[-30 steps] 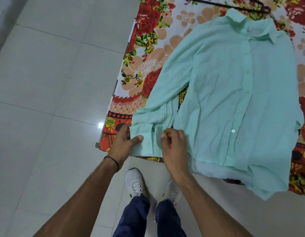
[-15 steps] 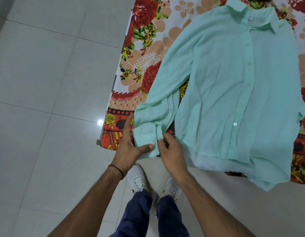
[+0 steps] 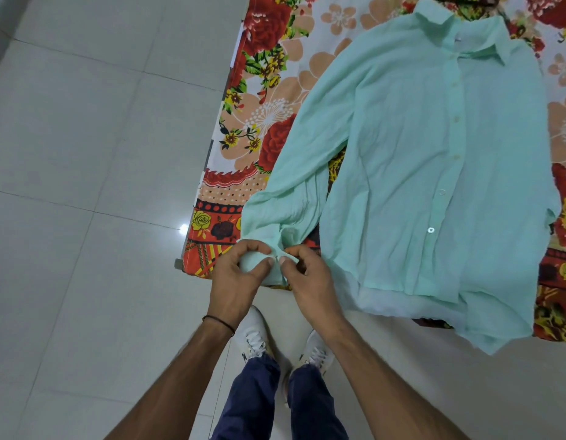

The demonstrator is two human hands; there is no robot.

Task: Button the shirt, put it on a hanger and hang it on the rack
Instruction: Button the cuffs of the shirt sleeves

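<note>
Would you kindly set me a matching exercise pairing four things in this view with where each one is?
Things:
1 mint-green button-up shirt
2 red floral bedsheet
3 white lace-up sneakers
4 thin black wristband

Places:
A on the pale tiled floor
B round the wrist behind the left hand
C spread beneath the shirt
D laid flat, cuff pinched by that hand and the right hand

Pairs: 1-D, 2-C, 3-A, 4-B.

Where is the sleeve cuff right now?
Head view, lower centre: the cuff is pinched between left hand and right hand, at the near corner of the floral sheet.
</note>
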